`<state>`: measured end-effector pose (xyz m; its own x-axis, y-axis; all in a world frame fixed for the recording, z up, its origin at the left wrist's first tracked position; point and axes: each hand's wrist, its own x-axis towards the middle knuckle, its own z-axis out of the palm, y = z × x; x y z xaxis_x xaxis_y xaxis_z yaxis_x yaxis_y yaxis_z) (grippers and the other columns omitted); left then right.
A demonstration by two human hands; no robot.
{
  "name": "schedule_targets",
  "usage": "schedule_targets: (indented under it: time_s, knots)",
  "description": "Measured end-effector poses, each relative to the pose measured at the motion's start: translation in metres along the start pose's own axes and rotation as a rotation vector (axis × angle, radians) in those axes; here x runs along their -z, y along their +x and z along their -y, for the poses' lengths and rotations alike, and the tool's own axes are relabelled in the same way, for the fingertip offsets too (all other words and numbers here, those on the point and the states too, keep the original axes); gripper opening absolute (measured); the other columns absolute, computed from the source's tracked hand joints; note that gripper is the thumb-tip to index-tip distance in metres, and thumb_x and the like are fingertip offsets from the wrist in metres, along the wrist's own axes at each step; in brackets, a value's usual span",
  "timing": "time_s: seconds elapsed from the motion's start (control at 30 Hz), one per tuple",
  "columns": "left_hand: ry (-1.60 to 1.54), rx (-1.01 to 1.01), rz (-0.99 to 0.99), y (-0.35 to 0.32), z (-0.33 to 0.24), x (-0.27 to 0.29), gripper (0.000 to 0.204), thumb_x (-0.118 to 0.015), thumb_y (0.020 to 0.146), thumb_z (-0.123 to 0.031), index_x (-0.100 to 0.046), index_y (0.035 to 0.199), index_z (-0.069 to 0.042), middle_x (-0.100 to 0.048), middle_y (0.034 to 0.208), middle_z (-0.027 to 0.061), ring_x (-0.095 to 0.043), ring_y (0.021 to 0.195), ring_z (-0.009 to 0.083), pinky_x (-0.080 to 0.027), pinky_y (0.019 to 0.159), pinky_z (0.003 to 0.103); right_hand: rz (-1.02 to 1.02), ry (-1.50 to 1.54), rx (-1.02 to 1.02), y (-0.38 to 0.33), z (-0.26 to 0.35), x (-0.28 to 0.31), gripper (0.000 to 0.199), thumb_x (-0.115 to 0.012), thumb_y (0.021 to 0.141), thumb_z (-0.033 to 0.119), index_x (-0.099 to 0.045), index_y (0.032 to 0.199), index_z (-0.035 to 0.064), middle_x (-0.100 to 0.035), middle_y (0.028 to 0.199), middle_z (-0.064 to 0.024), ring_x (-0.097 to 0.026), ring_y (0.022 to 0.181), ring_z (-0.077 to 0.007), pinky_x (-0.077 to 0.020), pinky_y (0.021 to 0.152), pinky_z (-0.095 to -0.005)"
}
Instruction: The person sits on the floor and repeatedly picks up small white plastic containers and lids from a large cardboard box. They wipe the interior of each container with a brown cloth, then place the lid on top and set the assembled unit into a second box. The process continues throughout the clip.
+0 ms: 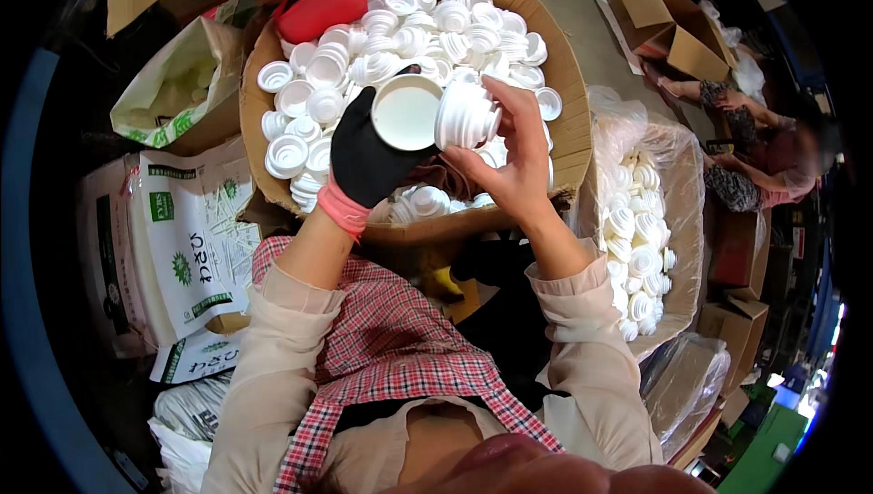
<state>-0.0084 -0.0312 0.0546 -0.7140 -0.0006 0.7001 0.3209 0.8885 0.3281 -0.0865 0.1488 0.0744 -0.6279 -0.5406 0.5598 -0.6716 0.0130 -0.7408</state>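
My left hand (pixel 368 153), in a black glove with a pink cuff, is closed around a white plastic cap (pixel 406 112), its open hollow side facing up toward me. My bare right hand (pixel 514 162) has its fingers curled around a ribbed white plastic fitting (pixel 466 116), pinched between thumb and fingertips. The two pieces touch edge to edge, just above the near part of the cardboard box (pixel 564 130).

Under and beyond both hands the box holds a loose heap of white caps (pixel 364 49); a red pouch (pixel 318 3) rests at its far left corner. To the right of my right hand, a clear plastic bag (pixel 677 176) holds a stock of ribbed fittings (pixel 632 258). Left of my left hand lie printed paper sacks (pixel 195 249). Another person (pixel 755 158) sits well off to the right.

Judgement: the step in hand appears to be mating fitting to cap. The next move calls for squaring the fitting's end to the cap's mouth and pressing evenly; a tilted start could leave it badly seated.
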Motion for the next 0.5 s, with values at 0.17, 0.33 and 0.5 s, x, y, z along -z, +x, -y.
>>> schedule_targets:
  time_s: [0.17,0.33,0.5]
  knots:
    - [-0.002,-0.048,-0.012,0.000,0.007,-0.012,0.040,-0.070,0.079,-0.024,-0.063,0.114,-0.007,-0.064,0.116,0.0102,-0.061,0.106,0.0237,-0.043,0.093,0.035,0.015,-0.134,0.099,0.005,0.004,-0.004,0.069,-0.084,0.063,0.013,-0.054,0.124,0.0053,-0.054,0.107,-0.0101,-0.054,0.093,-0.0219,-0.0458,0.075,-0.0306]
    - [-0.270,0.128,-0.043,0.005,-0.012,-0.010,0.047,-0.073,0.072,-0.015,-0.061,0.116,-0.003,-0.064,0.113,0.0123,-0.063,0.100,0.0278,-0.050,0.086,0.036,0.018,-0.210,0.135,0.005,-0.002,-0.011,0.064,-0.083,0.062,0.013,-0.056,0.120,0.0057,-0.053,0.105,-0.0133,-0.053,0.093,-0.0293,-0.0468,0.079,-0.0367]
    - [-0.501,0.231,-0.034,0.003,-0.012,-0.011,0.052,-0.074,0.071,-0.012,-0.059,0.119,0.000,-0.061,0.118,0.0145,-0.062,0.104,0.0287,-0.049,0.088,0.035,0.039,-0.224,0.124,0.006,-0.004,-0.014,0.063,-0.081,0.062,0.010,-0.057,0.120,0.0067,-0.052,0.106,-0.0137,-0.053,0.095,-0.0303,-0.0462,0.081,-0.0376]
